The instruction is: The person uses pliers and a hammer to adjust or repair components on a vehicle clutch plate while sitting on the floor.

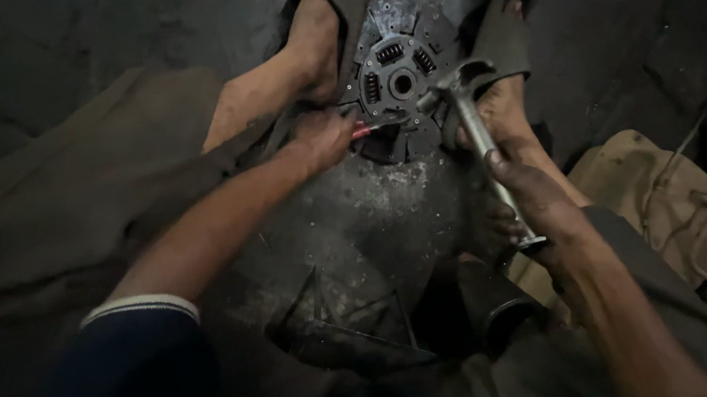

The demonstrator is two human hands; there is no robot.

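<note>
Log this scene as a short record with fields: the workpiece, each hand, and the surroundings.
workpiece: round dark metal clutch disc with coil springs, lying flat on the grimy floor
left hand: left hand grips a red-handled tool, its tip against the disc
right hand: right hand holds a metal hammer, its head above the disc's edge
feet: two bare feet rest beside the disc
surroundings: beige cloth bag at right

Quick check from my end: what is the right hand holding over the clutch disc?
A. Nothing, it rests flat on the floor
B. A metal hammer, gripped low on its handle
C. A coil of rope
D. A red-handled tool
B: the right hand grips the lower handle of a metal hammer, its head over the clutch disc; the left hand has the red-handled tool.
</note>
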